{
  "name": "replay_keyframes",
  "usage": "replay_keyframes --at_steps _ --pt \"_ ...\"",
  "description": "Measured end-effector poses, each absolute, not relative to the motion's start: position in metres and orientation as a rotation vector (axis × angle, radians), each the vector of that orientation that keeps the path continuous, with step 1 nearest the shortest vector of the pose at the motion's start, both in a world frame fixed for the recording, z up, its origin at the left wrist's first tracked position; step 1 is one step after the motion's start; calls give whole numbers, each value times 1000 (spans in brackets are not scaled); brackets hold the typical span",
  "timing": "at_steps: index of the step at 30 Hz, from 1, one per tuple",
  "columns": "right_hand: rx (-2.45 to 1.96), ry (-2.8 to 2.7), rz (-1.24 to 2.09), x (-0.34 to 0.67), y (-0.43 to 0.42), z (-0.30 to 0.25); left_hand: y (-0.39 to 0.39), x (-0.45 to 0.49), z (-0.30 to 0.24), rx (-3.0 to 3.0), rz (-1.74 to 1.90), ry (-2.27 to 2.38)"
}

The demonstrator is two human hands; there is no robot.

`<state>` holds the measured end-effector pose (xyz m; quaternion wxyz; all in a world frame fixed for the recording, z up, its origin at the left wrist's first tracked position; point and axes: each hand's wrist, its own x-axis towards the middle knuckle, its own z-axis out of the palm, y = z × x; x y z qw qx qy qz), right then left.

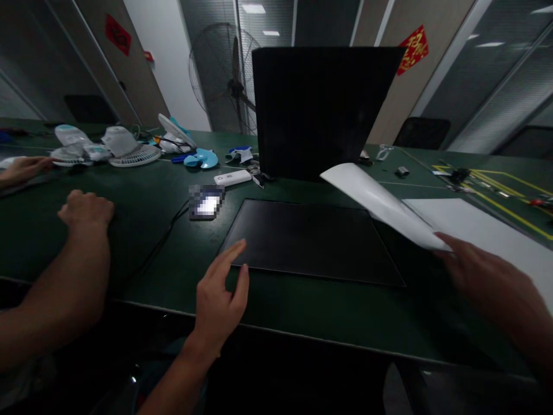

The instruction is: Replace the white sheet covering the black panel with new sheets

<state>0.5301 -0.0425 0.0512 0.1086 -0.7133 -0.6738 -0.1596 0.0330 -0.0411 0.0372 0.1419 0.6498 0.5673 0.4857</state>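
Observation:
In the head view, my right hand [488, 274] is closed on the near corner of a curled white sheet [375, 199], raised above the table. My left hand [220, 294] is empty, with thumb and fingers apart, near the left front corner of a flat black panel [309, 242]. That panel lies on the green table; the curled sheet's far end hangs above its back right part. Under my right hand and beyond it, more white sheet material [479, 225] lies flat; whether it joins the lifted sheet I cannot tell.
A large black panel [324, 109] stands upright behind. At left rest a co-worker's fist [86, 207] and another hand [28, 170]. A phone [205, 203], a white device [232, 178], fan parts [133, 154] and yellow strips [505, 187] lie around.

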Motion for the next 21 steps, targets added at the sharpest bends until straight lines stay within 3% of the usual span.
replay_keyframes --at_steps 4,11,15,18,21 --pt "-1713 -2345 -314 464 -20 48 -38 25 30 2284 1386 1876" --pt "-1483 -2696 174 415 2 32 -31 29 22 2563 608 1888" --pt "-1467 -2683 287 419 6 27 -28 30 22 2491 503 1956" --pt "-1612 -2567 219 445 13 25 -28 30 22 2434 517 2066" --pt "-1989 -2294 -72 504 15 22 -29 30 20 2389 519 2126"
